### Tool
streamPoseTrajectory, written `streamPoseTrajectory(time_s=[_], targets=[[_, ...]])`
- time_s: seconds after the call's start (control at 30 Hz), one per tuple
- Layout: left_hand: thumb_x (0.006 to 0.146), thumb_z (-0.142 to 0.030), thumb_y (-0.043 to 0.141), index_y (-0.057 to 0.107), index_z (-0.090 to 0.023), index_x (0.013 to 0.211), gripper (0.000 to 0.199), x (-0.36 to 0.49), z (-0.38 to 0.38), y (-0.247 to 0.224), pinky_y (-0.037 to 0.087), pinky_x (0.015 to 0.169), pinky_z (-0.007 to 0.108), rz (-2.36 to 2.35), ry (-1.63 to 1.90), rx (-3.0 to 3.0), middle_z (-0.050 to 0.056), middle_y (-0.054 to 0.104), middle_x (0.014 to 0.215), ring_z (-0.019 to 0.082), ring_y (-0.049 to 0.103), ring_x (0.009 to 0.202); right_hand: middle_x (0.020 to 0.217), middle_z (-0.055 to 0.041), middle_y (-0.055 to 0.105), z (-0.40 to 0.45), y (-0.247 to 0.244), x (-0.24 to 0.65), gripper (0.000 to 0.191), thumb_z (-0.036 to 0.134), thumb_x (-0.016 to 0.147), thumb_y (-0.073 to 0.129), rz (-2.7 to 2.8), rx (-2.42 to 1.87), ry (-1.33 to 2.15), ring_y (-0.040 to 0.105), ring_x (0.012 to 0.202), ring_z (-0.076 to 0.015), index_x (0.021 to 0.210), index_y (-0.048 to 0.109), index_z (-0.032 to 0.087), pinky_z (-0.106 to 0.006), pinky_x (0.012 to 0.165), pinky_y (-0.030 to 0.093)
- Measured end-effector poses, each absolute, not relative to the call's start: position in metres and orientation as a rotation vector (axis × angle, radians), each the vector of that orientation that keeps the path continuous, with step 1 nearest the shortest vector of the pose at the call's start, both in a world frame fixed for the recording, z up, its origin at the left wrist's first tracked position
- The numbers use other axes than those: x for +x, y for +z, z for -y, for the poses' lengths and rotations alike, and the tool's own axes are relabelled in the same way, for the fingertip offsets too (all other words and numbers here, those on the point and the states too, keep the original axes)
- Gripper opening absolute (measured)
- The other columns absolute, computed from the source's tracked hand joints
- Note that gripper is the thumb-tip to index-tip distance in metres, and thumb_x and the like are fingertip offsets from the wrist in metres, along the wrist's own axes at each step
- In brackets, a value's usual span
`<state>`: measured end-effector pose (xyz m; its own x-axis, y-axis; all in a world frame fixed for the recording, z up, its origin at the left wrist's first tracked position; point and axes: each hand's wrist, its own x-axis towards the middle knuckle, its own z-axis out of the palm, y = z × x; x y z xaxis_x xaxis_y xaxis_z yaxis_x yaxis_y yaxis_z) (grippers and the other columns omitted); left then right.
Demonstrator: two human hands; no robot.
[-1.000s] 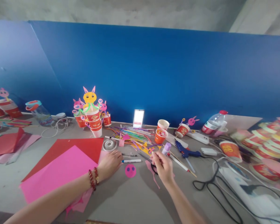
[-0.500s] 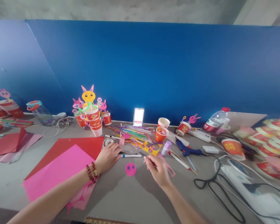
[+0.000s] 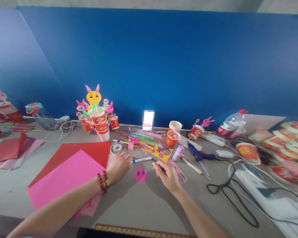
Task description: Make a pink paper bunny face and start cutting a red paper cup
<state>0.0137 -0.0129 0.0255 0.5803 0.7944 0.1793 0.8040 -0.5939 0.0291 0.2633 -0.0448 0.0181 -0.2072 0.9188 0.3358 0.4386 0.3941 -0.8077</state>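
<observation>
Flanking pink paper face [image 3: 140, 175]: left hand [image 3: 119, 167], curled right hand [image 3: 166, 172]; grips we couldn't tell. Paper cup [image 3: 172, 142] beyond held scraps [image 3: 174, 135].

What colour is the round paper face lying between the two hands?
The paper face is bright pink; head view.

Two hands [image 3: 119, 167] (one loose pink disc [image 3: 140, 175])

Before me: one blue partition [image 3: 149, 62], seamed at left; one grey wall [image 3: 89, 4] above it; my grey table [image 3: 144, 205], running along the partition's foot.
</observation>
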Motion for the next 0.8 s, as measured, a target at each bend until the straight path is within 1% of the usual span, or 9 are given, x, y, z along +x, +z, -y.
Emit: streamPoseTrajectory(time_s=[0.13,0.23,0.33,0.4,0.5,0.57,0.67,0.73,0.8], targets=[[0.095,-0.02,0.048,0.062,-0.017,0.093,0.014,0.013,0.014,0.025,0.044,0.083,0.039,1.381,-0.289,-2.733,0.008,0.061,0.093,0.025,0.055,0.093,0.054,0.0036,0.048,0.051,0.021,0.256,0.038,0.034,0.097,0.045,1.897,-1.151,0.619,0.045,0.051,-0.0122,0.061,0.047,0.021,-0.024,0.053,0.032],[0.096,-0.02,0.047,0.062,-0.018,0.095,0.014,0.018,0.014,0.029,0.044,0.084,0.037,1.36,-0.319,-2.75,0.006,0.061,0.094,0.023,0.055,0.093,0.052,0.004,0.043,0.06,0.019,0.245,0.037,0.028,0.094,0.046,2.058,-0.985,0.486,0.04,0.05,-0.0112,0.058,0.043,0.02,-0.025,0.053,0.028],[0.096,-0.02,0.048,0.062,-0.018,0.093,0.014,0.033,0.009,0.037,0.045,0.083,0.036,1.246,-0.361,-2.819,0.005,0.061,0.095,0.022,0.056,0.093,0.051,0.0048,0.04,0.068,0.013,0.234,0.033,0.023,0.089,0.05,2.19,-0.803,0.43,0.036,0.05,-0.0106,0.057,0.04,0.02,-0.025,0.053,0.026],[0.095,-0.02,0.05,0.062,-0.018,0.096,0.013,0.05,0.003,0.04,0.045,0.083,0.037,1.104,-0.359,-2.852,0.007,0.062,0.099,0.024,0.055,0.097,0.05,0.0051,0.039,0.07,0.009,0.23,0.032,0.022,0.086,0.051,2.221,-0.756,0.404,0.034,0.049,-0.0105,0.057,0.04,0.02,-0.026,0.053,0.025],[0.093,-0.021,0.053,0.062,-0.017,0.097,0.011,0.078,-0.007,0.04,0.045,0.085,0.037,1.009,-0.368,-2.87,0.008,0.062,0.102,0.025,0.055,0.1,0.049,0.0052,0.04,0.07,0.006,0.232,0.031,0.023,0.086,0.051,2.206,-0.77,0.37,0.035,0.049,-0.0106,0.057,0.041,0.02,-0.026,0.052,0.024],[0.092,-0.023,0.053,0.062,-0.016,0.095,0.012,0.096,-0.01,0.036,0.046,0.082,0.037,0.969,-0.377,-2.876,0.009,0.063,0.101,0.025,0.056,0.097,0.049,0.0049,0.041,0.068,0.008,0.235,0.031,0.024,0.086,0.051,2.183,-0.785,0.365,0.036,0.048,-0.0106,0.057,0.042,0.02,-0.026,0.051,0.023],[0.091,-0.028,0.057,0.063,-0.017,0.092,0.013,0.112,-0.012,0.03,0.047,0.079,0.035,0.872,-0.374,-2.91,0.007,0.064,0.097,0.023,0.058,0.093,0.049,0.0041,0.045,0.068,0.012,0.238,0.031,0.024,0.087,0.05,2.175,-0.767,0.379,0.039,0.049,-0.0105,0.057,0.042,0.02,-0.025,0.051,0.025],[0.09,-0.03,0.058,0.062,-0.018,0.095,0.013,0.112,-0.015,0.032,0.046,0.082,0.034,0.845,-0.384,-2.92,0.006,0.064,0.099,0.022,0.058,0.095,0.049,0.0041,0.045,0.069,0.013,0.239,0.031,0.024,0.087,0.049,2.188,-0.75,0.377,0.04,0.049,-0.0105,0.058,0.043,0.02,-0.025,0.051,0.025],[0.091,-0.029,0.056,0.062,-0.019,0.1,0.014,0.104,-0.023,0.038,0.045,0.086,0.036,0.881,-0.414,-2.903,0.006,0.064,0.105,0.023,0.057,0.1,0.048,0.0047,0.044,0.07,0.013,0.239,0.03,0.024,0.087,0.05,2.198,-0.744,0.369,0.038,0.048,-0.0104,0.058,0.043,0.02,-0.025,0.051,0.024]])
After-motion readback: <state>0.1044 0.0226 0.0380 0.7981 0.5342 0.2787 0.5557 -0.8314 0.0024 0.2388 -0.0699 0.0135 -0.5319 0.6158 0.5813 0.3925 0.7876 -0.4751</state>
